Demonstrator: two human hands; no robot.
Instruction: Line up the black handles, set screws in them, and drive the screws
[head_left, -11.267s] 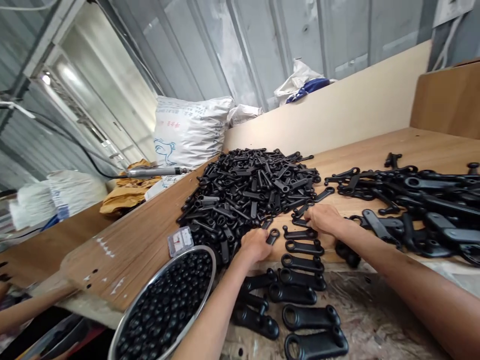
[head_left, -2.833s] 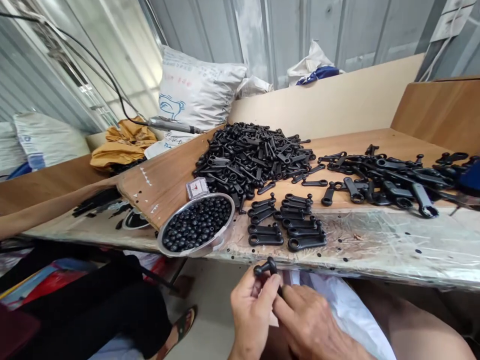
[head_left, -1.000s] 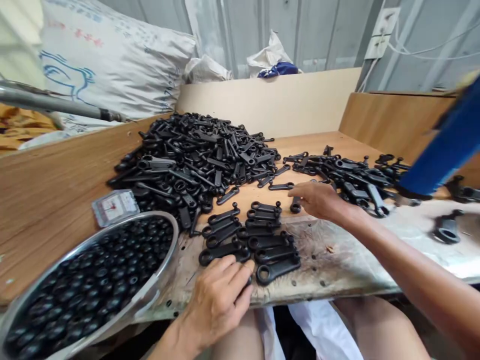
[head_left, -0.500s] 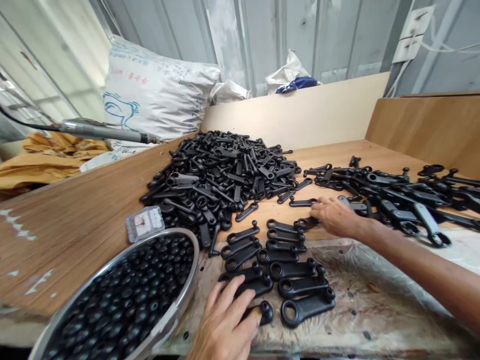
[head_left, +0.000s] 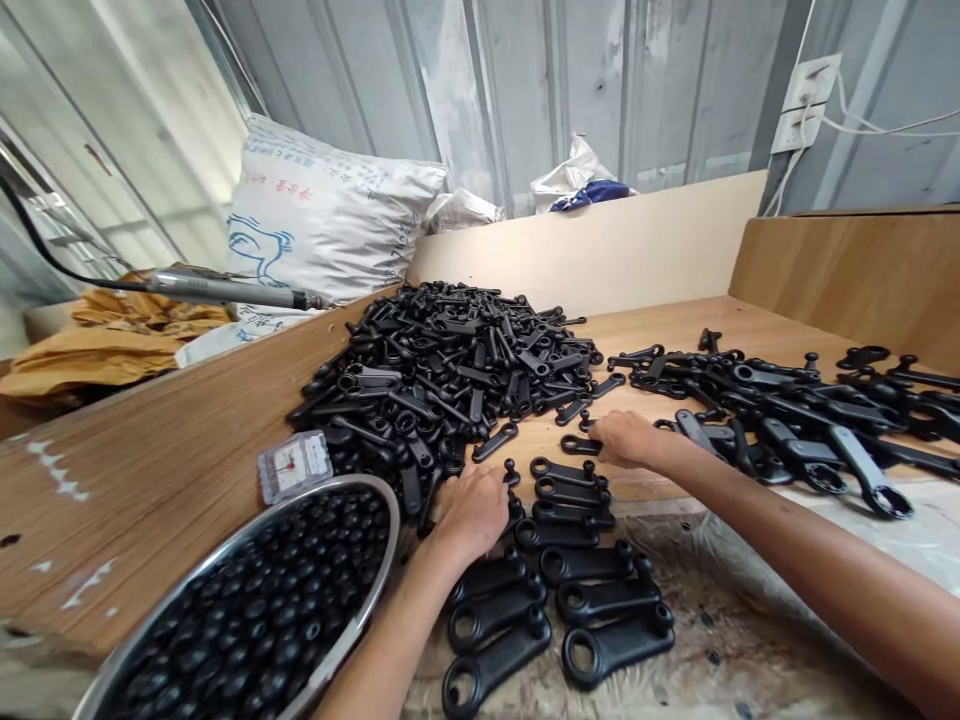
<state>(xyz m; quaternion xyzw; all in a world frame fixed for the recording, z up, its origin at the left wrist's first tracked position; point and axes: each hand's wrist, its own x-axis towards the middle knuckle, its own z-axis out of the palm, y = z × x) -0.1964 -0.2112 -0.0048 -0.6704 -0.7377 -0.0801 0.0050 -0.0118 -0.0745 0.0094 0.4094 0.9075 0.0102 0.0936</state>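
Note:
My right hand (head_left: 624,438) is closed on the ball end of a black crank arm (head_left: 576,445), whose ring end points left on the wooden tabletop. Over the far end of the left column of crank arms is my left hand (head_left: 474,508). Its fingers bend down and their tips are hidden, so I cannot tell whether it grips one. Nearer to me in that column, several crank arms (head_left: 499,660) lie side by side, ring ends left. Beside it runs a second column of matching crank arms (head_left: 619,645).
A large heap of black crank arms (head_left: 450,370) fills the middle back, with another pile (head_left: 795,410) at right. At left stands a metal bowl (head_left: 386,500) of black knobs beside a clear plastic box (head_left: 295,466). A powered driver (head_left: 225,288) hangs before a white sack (head_left: 330,200).
My left hand has moved away from me, from the near end of its column to the far end, uncovering the nearest crank arm. My right hand has shifted slightly left.

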